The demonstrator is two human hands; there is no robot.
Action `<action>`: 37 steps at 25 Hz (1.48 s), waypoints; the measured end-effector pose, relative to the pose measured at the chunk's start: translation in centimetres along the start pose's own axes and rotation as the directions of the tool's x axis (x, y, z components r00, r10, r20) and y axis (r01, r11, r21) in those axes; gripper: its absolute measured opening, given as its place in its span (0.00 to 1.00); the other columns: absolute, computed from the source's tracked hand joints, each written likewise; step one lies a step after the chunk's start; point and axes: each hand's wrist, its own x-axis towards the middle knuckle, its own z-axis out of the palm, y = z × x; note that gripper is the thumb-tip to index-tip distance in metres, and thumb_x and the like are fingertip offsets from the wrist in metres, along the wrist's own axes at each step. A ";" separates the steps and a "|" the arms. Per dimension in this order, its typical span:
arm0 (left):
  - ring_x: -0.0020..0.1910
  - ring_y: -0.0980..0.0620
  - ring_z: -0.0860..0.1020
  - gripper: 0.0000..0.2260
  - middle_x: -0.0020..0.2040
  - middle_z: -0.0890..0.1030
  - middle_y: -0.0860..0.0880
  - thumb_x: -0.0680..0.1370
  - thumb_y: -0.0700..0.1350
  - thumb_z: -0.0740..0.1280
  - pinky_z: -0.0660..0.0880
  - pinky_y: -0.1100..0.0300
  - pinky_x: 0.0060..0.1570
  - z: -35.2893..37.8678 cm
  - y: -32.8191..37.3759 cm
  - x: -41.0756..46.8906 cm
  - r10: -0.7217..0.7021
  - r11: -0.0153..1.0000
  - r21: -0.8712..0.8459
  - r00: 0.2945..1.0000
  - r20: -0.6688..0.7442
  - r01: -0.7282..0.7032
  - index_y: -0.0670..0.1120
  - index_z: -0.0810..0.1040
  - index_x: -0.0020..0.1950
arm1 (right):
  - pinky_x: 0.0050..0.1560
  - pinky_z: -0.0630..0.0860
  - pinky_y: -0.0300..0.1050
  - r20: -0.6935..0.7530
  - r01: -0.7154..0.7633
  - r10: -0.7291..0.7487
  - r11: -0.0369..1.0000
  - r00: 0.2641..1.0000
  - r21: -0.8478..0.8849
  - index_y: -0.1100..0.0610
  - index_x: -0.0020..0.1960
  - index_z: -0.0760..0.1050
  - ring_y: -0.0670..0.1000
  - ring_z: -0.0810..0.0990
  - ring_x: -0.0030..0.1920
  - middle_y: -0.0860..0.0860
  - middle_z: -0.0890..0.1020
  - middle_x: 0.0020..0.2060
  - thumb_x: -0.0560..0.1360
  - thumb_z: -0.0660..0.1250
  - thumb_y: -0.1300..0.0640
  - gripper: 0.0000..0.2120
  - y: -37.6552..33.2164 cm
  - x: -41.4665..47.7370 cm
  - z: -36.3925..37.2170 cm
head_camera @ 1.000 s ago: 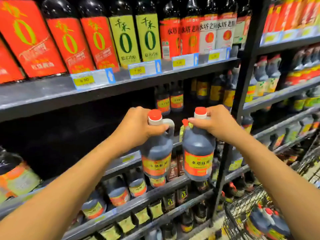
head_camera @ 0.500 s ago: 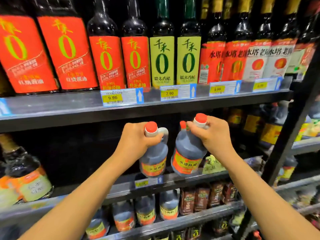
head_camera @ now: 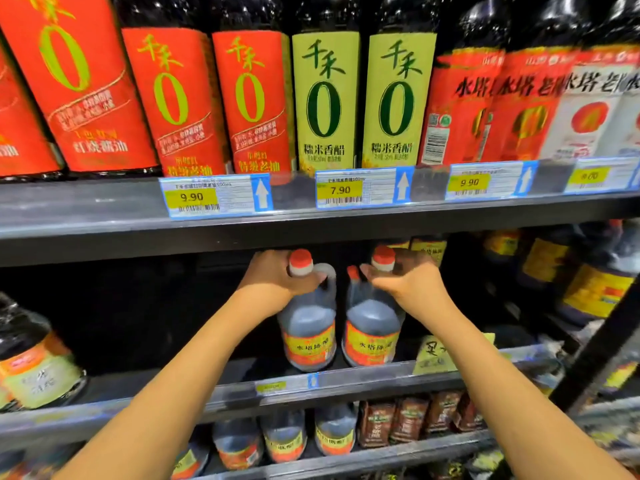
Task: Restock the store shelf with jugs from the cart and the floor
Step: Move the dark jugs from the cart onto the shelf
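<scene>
The left hand (head_camera: 277,275) grips the handle of the left dark plastic jug with a red cap (head_camera: 308,327). The right hand (head_camera: 412,284) clasps the neck of the matching right jug (head_camera: 372,330). Both jugs sit at the near edge of the grey metal shelf (head_camera: 363,379); let go there, they could tip off forwards.

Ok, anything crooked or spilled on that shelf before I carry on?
No spill shows. The left jug and right jug stand upright. Beside the right jug, a yellow-green card sits tilted on the shelf lip.

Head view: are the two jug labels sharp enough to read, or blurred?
Head view: left jug and right jug labels motion-smeared, barely legible; right hand fingers blur most; 7.90 price tag reads sharply; glare dots the top bottles; the bay behind is deep shadow.
</scene>
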 end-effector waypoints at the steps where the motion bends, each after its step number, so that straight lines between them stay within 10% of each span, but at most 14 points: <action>1: 0.33 0.54 0.71 0.14 0.32 0.77 0.47 0.70 0.49 0.75 0.66 0.59 0.33 0.2 -0.1 0.4 -0.003 1.000 -0.030 1.000 0.013 0.003 0.47 0.73 0.30 | 0.35 0.69 0.35 0.029 -0.034 0.034 0.999 0.999 0.006 0.61 0.32 0.75 0.35 0.74 0.26 0.44 0.79 0.25 0.67 0.76 0.63 0.10 -0.4 0.5 0.2; 7: 0.36 0.58 0.76 0.08 0.36 0.79 0.54 0.69 0.50 0.76 0.68 0.69 0.32 2.5 -0.9 0.3 -0.036 0.979 -0.205 0.988 -0.151 0.004 0.50 0.78 0.39 | 0.40 0.72 0.49 -0.101 0.020 -0.039 0.984 0.994 -0.176 0.66 0.42 0.75 0.57 0.76 0.39 0.61 0.80 0.37 0.70 0.74 0.52 0.16 0.8 0.1 1.2; 14: 0.47 0.54 0.80 0.20 0.46 0.80 0.55 0.72 0.51 0.73 0.73 0.70 0.43 7.3 -3.0 -5.2 -0.239 0.819 -0.572 0.930 -0.278 0.039 0.46 0.73 0.59 | 0.47 0.69 0.28 -0.235 -0.237 0.220 0.970 0.947 -0.048 0.59 0.59 0.63 0.50 0.74 0.55 0.50 0.73 0.52 0.61 0.80 0.50 0.36 3.0 -6.7 4.6; 19: 0.53 0.54 0.77 0.41 0.56 0.76 0.53 0.68 0.53 0.76 0.75 0.58 0.51 7.9 -4.1 -7.1 -0.166 0.931 -0.348 0.978 -0.123 0.114 0.49 0.57 0.76 | 0.37 0.66 0.35 -0.229 -0.358 0.320 0.922 0.919 -0.147 0.59 0.51 0.65 0.48 0.73 0.45 0.49 0.74 0.44 0.59 0.81 0.48 0.32 3.3 -6.0 3.5; 28: 0.50 0.47 0.80 0.37 0.55 0.80 0.46 0.68 0.52 0.76 0.75 0.60 0.42 10.8 -1.1 -4.2 -0.205 0.939 -0.296 0.976 -0.074 0.174 0.45 0.63 0.70 | 0.54 0.77 0.49 -0.191 -0.422 0.385 0.877 0.903 -0.228 0.58 0.60 0.68 0.54 0.78 0.56 0.52 0.77 0.53 0.51 0.80 0.40 0.45 7.0 -0.8 -2.5; 37: 0.60 0.40 0.76 0.39 0.64 0.76 0.43 0.67 0.55 0.76 0.75 0.50 0.55 19.3 3.8 3.3 -0.282 0.923 -0.279 0.959 -0.015 0.267 0.48 0.61 0.72 | 0.68 0.67 0.53 -0.145 -0.522 0.546 0.640 0.825 -0.563 0.60 0.71 0.61 0.59 0.68 0.69 0.58 0.70 0.67 0.62 0.73 0.34 0.48 13.9 3.6 -7.6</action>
